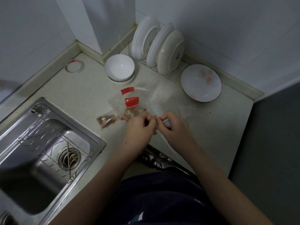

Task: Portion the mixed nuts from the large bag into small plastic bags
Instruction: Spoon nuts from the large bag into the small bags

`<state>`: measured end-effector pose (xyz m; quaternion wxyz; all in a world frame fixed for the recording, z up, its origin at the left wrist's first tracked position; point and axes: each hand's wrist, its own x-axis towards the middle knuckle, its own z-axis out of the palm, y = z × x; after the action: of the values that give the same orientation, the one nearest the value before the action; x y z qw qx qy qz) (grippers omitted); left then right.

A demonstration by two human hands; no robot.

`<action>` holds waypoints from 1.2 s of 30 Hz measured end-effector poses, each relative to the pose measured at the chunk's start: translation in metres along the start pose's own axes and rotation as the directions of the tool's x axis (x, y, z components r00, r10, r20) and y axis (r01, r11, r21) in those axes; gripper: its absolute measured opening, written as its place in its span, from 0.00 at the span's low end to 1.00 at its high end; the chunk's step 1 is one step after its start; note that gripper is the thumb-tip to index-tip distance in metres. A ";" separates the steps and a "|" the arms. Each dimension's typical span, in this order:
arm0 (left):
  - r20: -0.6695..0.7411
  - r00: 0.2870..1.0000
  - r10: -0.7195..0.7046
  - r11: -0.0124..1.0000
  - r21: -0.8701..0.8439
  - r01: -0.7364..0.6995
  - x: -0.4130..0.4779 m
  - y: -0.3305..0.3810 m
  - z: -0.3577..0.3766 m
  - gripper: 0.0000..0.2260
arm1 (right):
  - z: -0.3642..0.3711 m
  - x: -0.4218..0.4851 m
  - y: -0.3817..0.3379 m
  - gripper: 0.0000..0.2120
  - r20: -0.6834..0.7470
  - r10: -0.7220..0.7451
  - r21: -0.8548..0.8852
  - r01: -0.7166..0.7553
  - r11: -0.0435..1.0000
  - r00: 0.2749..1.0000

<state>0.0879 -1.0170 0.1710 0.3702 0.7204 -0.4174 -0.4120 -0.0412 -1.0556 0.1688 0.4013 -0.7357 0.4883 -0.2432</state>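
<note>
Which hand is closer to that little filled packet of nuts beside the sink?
Left. The left hand sits just right of the filled packet, not touching; the right hand lies farther right.

The person wears dark navy clothing (154, 200) and open-toed sandals (151, 161).

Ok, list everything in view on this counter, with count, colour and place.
large bag: one, clear with red label, centre
filled small bag: one, clear, left of large bag
empty small bag: one, clear, between hands
spare bags: count unclear, clear, behind hands
bowls: stacked, white, rear
upright plates: three, white, wire rack
flat plate: one, white and pink, right rear
ring: one, white and red, left rear
sink: one, steel, left
left hand: pinches the empty small bag
right hand: pinches it too
</note>
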 end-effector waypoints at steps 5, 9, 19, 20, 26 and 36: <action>-0.009 0.997 0.078 0.972 0.222 -0.074 -0.001 -0.003 -0.002 0.10 | 0.004 0.002 0.005 0.12 0.010 0.110 -0.121 -0.108 0.987 0.994; -0.052 0.984 0.171 0.819 0.563 -0.112 0.000 -0.007 -0.010 0.12 | -0.002 0.005 0.005 0.07 -0.098 0.192 -0.190 -0.207 0.960 0.977; 0.255 0.891 0.377 0.852 0.282 -0.441 -0.007 -0.020 -0.017 0.34 | -0.018 0.018 -0.003 0.06 0.211 0.408 0.153 -0.442 0.884 0.888; 0.263 0.891 0.369 0.847 0.299 -0.439 -0.007 -0.021 -0.017 0.36 | -0.018 0.019 -0.004 0.06 0.249 0.413 0.192 -0.462 0.866 0.876; 0.103 0.937 0.333 0.902 0.254 -0.348 -0.011 -0.025 -0.013 0.34 | -0.010 0.020 -0.008 0.13 0.366 0.380 0.312 -0.496 0.810 0.850; -0.014 0.927 0.374 0.892 0.281 -0.355 -0.014 -0.034 -0.021 0.18 | -0.004 0.024 -0.006 0.09 0.275 0.268 0.261 -0.340 0.903 0.923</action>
<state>0.1124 -0.9876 0.1534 0.3518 0.6870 -0.5851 -0.2489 -0.0310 -1.0777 0.1752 0.5973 -0.6026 0.5040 -0.1615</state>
